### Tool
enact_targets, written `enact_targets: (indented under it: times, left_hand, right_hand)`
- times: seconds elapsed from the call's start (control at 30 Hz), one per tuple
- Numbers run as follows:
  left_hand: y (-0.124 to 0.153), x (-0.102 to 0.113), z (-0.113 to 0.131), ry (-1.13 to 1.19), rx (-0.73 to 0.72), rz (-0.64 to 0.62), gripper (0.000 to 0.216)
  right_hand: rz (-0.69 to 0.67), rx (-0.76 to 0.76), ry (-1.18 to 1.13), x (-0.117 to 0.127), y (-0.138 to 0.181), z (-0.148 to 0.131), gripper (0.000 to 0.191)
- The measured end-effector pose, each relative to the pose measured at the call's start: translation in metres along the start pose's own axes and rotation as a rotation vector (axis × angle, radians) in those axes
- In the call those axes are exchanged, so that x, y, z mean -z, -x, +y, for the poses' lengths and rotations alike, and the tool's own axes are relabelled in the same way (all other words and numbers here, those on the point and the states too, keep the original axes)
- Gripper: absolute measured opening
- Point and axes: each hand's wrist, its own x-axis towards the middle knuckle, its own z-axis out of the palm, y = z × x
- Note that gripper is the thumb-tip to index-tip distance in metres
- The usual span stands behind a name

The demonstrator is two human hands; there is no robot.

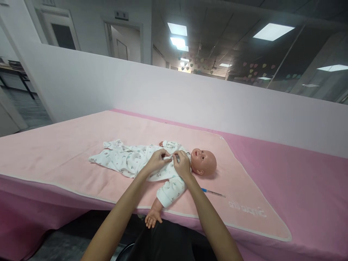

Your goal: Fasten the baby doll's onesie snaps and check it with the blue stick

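A baby doll (204, 162) lies on its back with its head to the right, dressed in a white patterned onesie (127, 159). At the doll's chest, my left hand (158, 160) pinches the front edge of the onesie between thumb and fingers. Close beside it, my right hand (181, 163) is also closed on the fabric near the neckline. Whether a fastener sits between my fingertips is too small to see. One doll arm (154, 214) reaches past the near edge of the pad, its hand bare.
A pale pink pad (67, 145) lies over a darker pink cover (272, 156) on the table. A slim stick with a blue end (214, 192) rests right of my right forearm. A white partition (163, 90) with glass above stands behind.
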Motion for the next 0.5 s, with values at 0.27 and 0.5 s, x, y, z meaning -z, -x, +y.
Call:
enact_targets:
  times: [0.27, 0.5]
  left_hand:
    - [-0.0055, 0.0106, -0.0079, 0.203, 0.076, -0.089, 0.015]
    - [-0.0035, 0.0034, -0.0025, 0.151, 0.11, -0.002, 0.008]
  right_hand:
    - [-0.001, 0.032, 0.005, 0.0002, 0.0008, -0.002, 0.015]
    - [0.001, 0.062, 0.017, -0.0006, 0.0009, -0.0026, 0.015]
